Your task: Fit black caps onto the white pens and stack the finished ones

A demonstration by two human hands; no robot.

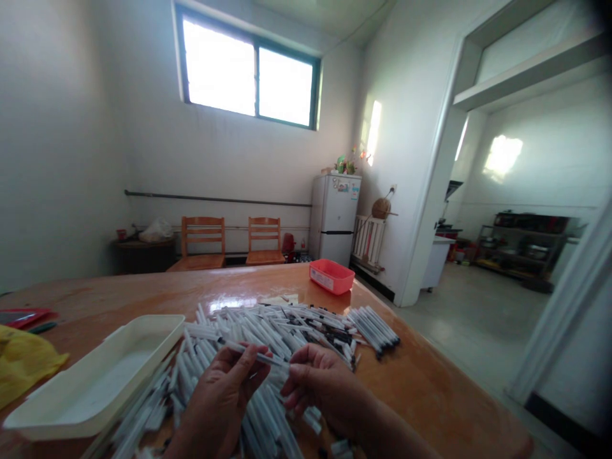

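Note:
My left hand (217,392) pinches a slim, pale pen (266,359) between thumb and fingers, tilted slightly down to the right over the table. At the pen's right end, the thumb and fingers of my right hand (329,386) are closed on it; the tip itself is partly hidden by them. Under and around both hands spreads a big heap of clear and white pen barrels (261,328), with black pen parts (335,335) mixed in on its right side. Right of the heap, several pens with black ends (371,328) lie side by side in a neat row.
A long cream tray (108,379) stands at the left, beside a yellow bag (23,363). A pink plastic basket (332,278) sits near the far edge of the wooden table (421,389). Two wooden chairs (203,239) and a fridge (337,210) are beyond; a doorway opens right.

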